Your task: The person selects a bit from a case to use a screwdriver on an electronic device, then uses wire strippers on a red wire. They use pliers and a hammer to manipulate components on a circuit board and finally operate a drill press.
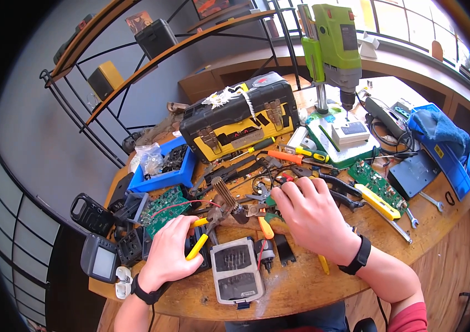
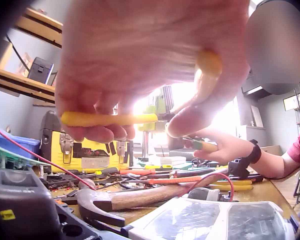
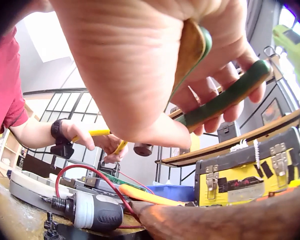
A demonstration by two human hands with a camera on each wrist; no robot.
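My left hand [image 1: 174, 252] [image 2: 155, 55] grips yellow-handled pliers by their spread handles [image 1: 197, 247] [image 2: 107, 119]. In my right hand [image 1: 315, 216] [image 3: 125, 65] is a green-handled tool [image 3: 227, 102], its metal jaws pointing left in the head view. Between the two tools' metal ends stands a ribbed metal piece [image 1: 225, 193] with a rounded lower end, raised above the table; the exact contact is unclear. Below the hands lie a clear-lidded bit case [image 1: 237, 271], a small black-and-grey tool [image 3: 95, 212] with a red wire, and a wooden-handled claw hammer [image 2: 140, 199].
A black-and-yellow toolbox [image 1: 240, 119] stands behind, with a blue parts bin [image 1: 163, 166] to its left. The green drill press [image 1: 337, 50] is at the back right. Circuit boards [image 1: 378, 185], a yellow cutter [image 1: 377, 201] and wrenches [image 1: 431, 201] lie on the right.
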